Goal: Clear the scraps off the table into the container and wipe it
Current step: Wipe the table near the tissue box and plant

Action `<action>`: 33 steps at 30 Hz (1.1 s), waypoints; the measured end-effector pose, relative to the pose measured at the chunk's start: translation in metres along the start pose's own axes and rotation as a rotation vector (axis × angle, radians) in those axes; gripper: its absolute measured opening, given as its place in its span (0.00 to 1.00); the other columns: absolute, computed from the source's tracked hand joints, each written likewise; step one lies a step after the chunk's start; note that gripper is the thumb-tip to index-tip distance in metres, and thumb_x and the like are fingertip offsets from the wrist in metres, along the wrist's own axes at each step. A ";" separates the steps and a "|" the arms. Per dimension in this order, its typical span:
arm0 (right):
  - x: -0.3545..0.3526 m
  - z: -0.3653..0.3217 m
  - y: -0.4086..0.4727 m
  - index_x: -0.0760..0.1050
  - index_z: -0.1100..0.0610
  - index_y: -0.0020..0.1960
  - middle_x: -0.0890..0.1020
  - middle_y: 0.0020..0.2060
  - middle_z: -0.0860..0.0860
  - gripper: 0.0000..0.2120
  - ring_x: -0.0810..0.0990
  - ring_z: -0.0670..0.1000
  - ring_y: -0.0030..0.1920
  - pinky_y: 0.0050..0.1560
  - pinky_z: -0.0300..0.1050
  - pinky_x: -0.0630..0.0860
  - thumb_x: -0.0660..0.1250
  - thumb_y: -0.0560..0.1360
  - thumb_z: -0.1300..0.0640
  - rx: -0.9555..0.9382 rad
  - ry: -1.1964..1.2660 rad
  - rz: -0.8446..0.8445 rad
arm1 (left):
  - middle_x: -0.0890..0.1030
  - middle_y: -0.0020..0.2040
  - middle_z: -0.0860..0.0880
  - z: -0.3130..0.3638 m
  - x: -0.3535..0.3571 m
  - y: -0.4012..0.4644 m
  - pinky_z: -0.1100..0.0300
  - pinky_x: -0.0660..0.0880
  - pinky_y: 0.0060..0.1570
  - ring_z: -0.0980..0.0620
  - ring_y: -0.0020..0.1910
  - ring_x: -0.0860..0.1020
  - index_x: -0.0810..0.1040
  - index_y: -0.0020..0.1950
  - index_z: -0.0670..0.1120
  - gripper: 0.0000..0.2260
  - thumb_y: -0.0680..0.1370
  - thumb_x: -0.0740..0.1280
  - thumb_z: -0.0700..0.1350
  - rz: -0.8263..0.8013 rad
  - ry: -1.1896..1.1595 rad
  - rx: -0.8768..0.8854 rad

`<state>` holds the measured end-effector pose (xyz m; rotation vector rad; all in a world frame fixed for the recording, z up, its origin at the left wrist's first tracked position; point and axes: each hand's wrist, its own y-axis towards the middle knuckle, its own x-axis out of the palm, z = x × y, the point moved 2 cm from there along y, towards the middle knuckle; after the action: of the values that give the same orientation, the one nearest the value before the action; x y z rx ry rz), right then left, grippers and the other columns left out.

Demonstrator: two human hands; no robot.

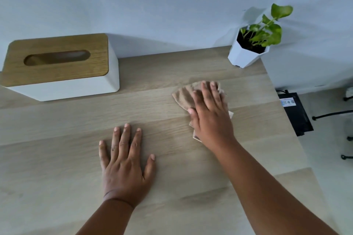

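Note:
A light wooden table (57,158) fills the view. My right hand (212,118) lies flat with straight fingers on a beige cloth (184,94), pressing it against the tabletop toward the back right. Parts of the cloth stick out to the left of my fingers and below my palm. My left hand (124,164) rests palm down on the bare table near the middle, fingers spread and straight. No scraps or container show on the table.
A white tissue box with a wooden lid (59,65) stands at the back left against the wall. A small green plant in a white pot (248,51) sits at the back right corner. Beyond the table's right edge a black box (296,112) lies on the floor.

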<state>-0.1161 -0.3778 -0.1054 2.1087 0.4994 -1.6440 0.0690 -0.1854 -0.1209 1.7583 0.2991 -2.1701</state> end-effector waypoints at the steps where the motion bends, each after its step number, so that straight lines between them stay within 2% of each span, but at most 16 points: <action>1: 0.000 0.003 -0.002 0.64 0.60 0.80 0.58 0.82 0.61 0.28 0.52 0.62 0.83 0.81 0.64 0.51 0.57 0.84 0.48 0.054 0.000 -0.009 | 0.61 0.83 0.44 0.001 0.000 0.000 0.32 0.52 0.77 0.43 0.83 0.55 0.68 0.79 0.46 0.34 0.77 0.57 0.62 -0.001 0.000 0.000; 6: 0.001 0.010 0.030 0.67 0.56 0.78 0.60 0.80 0.64 0.27 0.56 0.65 0.81 0.81 0.63 0.47 0.61 0.81 0.47 0.129 -0.011 -0.051 | 0.61 0.83 0.45 -0.001 0.000 0.001 0.32 0.52 0.77 0.43 0.83 0.55 0.69 0.79 0.46 0.34 0.77 0.58 0.62 0.006 -0.008 0.006; 14: 0.009 0.030 0.140 0.62 0.55 0.80 0.56 0.82 0.60 0.28 0.51 0.63 0.82 0.82 0.59 0.47 0.58 0.82 0.46 0.245 0.039 -0.070 | 0.62 0.82 0.44 -0.003 0.003 0.001 0.31 0.53 0.77 0.43 0.83 0.55 0.69 0.79 0.47 0.34 0.77 0.58 0.63 0.012 0.003 0.011; 19: 0.006 0.017 0.104 0.53 0.53 0.84 0.50 0.83 0.60 0.29 0.45 0.65 0.83 0.82 0.62 0.43 0.53 0.85 0.46 0.193 0.023 -0.068 | 0.62 0.82 0.44 -0.002 0.000 0.000 0.31 0.52 0.77 0.42 0.83 0.56 0.69 0.79 0.46 0.35 0.76 0.58 0.63 0.000 -0.012 0.007; 24: 0.008 0.009 0.035 0.60 0.55 0.81 0.58 0.82 0.60 0.27 0.52 0.66 0.82 0.81 0.64 0.52 0.51 0.84 0.47 0.179 -0.018 -0.064 | 0.61 0.83 0.44 0.000 -0.001 0.001 0.32 0.51 0.78 0.42 0.83 0.55 0.69 0.79 0.46 0.35 0.76 0.58 0.63 -0.008 -0.025 0.001; 28: 0.010 0.017 0.071 0.61 0.53 0.81 0.57 0.82 0.59 0.26 0.51 0.65 0.82 0.81 0.63 0.51 0.54 0.85 0.47 0.252 -0.012 -0.075 | 0.61 0.83 0.44 0.001 -0.002 0.001 0.32 0.51 0.77 0.42 0.83 0.55 0.69 0.79 0.46 0.35 0.76 0.58 0.63 -0.018 -0.022 0.004; 33: 0.011 0.025 0.135 0.56 0.52 0.83 0.52 0.83 0.59 0.28 0.46 0.66 0.82 0.81 0.64 0.46 0.51 0.85 0.46 0.330 -0.003 -0.118 | 0.62 0.82 0.43 0.002 -0.004 0.001 0.31 0.53 0.77 0.41 0.83 0.57 0.69 0.79 0.45 0.35 0.76 0.59 0.62 -0.004 -0.026 0.006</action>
<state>-0.0640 -0.5050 -0.1074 2.3477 0.3784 -1.9061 0.0680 -0.1866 -0.1162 1.7324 0.2902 -2.1966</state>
